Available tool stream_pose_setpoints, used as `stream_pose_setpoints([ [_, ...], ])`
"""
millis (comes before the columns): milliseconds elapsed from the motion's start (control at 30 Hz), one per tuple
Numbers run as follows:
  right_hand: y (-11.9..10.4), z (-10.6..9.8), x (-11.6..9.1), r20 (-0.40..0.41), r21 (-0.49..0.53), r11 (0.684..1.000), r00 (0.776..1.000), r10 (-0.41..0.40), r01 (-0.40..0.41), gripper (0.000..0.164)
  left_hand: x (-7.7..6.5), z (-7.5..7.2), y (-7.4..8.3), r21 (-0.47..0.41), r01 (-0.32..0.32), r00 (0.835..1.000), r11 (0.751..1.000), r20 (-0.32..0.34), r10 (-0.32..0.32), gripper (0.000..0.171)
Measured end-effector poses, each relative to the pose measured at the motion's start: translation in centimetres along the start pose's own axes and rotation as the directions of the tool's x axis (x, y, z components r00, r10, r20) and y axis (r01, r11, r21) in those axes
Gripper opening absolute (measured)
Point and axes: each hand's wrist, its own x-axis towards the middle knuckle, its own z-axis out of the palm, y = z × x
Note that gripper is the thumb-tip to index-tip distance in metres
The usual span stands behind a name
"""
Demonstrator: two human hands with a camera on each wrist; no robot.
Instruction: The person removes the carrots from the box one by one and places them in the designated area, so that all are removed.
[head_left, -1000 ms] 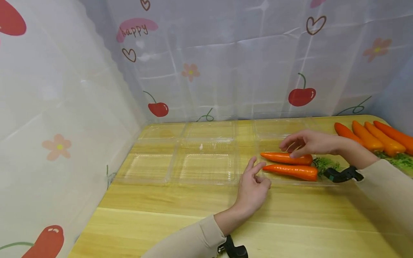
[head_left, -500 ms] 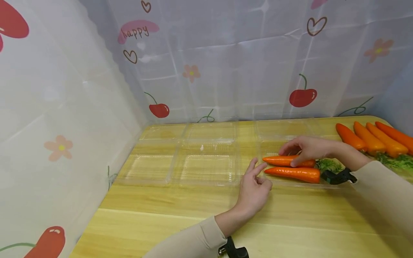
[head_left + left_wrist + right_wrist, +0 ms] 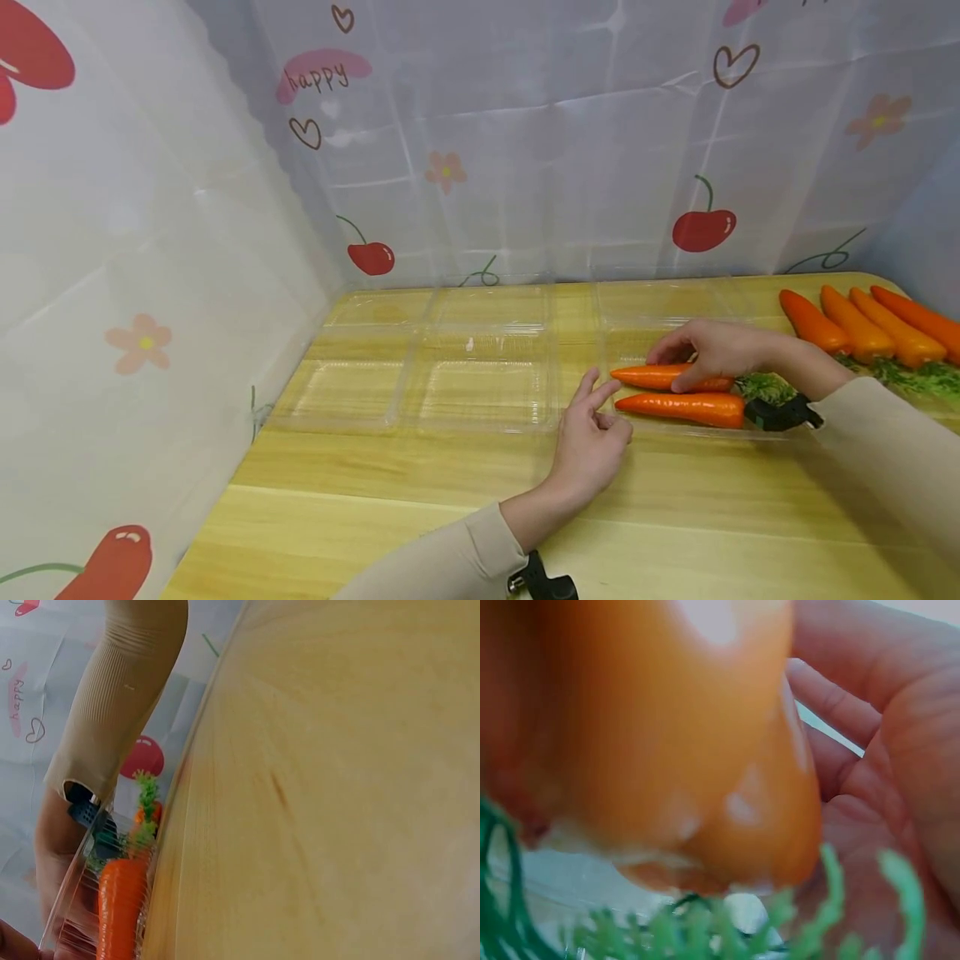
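In the head view, two orange carrots with green tops lie side by side in a clear plastic container (image 3: 675, 429) right of the middle. My right hand (image 3: 720, 348) grips the rear carrot (image 3: 637, 377), thumb on its near side and fingers behind. Just in front of it lies the other carrot (image 3: 682, 408). At the container's near left corner, my left hand (image 3: 588, 450) pinches the edge with thumb and index finger, other fingers stretched out. The left wrist view shows a fingertip (image 3: 15, 943) at the rim. Orange carrot (image 3: 682, 735) fills much of the right wrist view beside my palm.
Two more clear containers (image 3: 480, 429) (image 3: 337, 423) stand to the left, their lids raised at the back. Several carrots (image 3: 862, 325) with green tops lie at the table's far right. A patterned curtain (image 3: 555, 167) hangs behind the wooden table (image 3: 420, 475).
My right hand has lowered slightly and its fingers have closed around the rear carrot. The left hand holds its place at the container's corner. The view has shifted a little.
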Motion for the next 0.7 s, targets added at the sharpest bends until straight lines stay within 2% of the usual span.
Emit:
stream_pose_setpoints([
  [333,-0.6,-1.0,-0.9,-0.042,-0.007,0.998,0.997,-0.066,0.065,0.043,0.0,0.1,0.0,-0.014,0.001,1.000,1.000,-0.005,-0.001,0.054],
  [533,-1.0,-2.1,-1.9,-0.117,0.003,1.000,0.993,0.020,-0.020,0.048,-0.1,0.1,0.0,-0.027,0.000,1.000,1.000,-0.007,0.000,0.052],
  [700,-0.9,-2.7,-2.8,-0.221,0.048,0.995,0.970,0.098,-0.090,0.054,-0.2,0.2,-0.1,-0.034,0.006,1.000,0.999,-0.008,-0.007,0.052],
])
